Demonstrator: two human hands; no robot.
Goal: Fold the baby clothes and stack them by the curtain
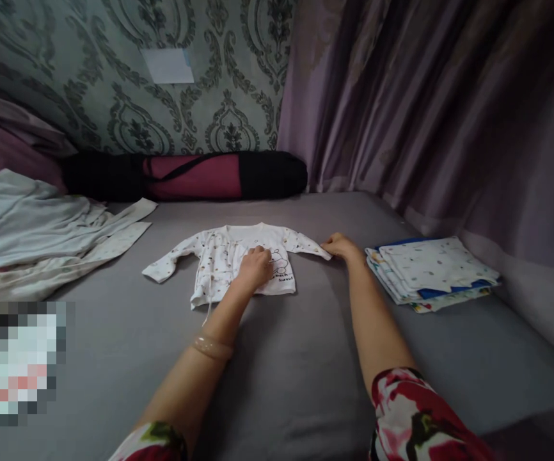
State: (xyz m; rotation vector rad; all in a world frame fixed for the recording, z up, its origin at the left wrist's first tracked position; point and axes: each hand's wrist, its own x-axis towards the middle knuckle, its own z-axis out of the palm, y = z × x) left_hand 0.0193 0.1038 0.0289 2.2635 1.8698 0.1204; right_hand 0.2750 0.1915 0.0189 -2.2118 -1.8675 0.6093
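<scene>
A small white baby shirt (214,259) with a tiny print, a drawn figure and lettering lies spread on the grey bed sheet (306,358), both sleeves stretched outward. My left hand (256,266), fingers curled together, rests on the front of the shirt and grips the cloth there; the fingertips are partly hidden. At the end of the right-hand sleeve, my right hand (338,246) pinches the cuff between thumb and fingers. A thin tie hangs below the shirt's lower edge beside my left forearm.
To the right sits a stack of folded printed clothes (430,266). Loose pale clothes (32,224) lie heaped on the left. A black and maroon rolled bag (195,176) runs along the patterned wall, and purple curtains (354,96) hang at the right. A blurred patch covers the lower left.
</scene>
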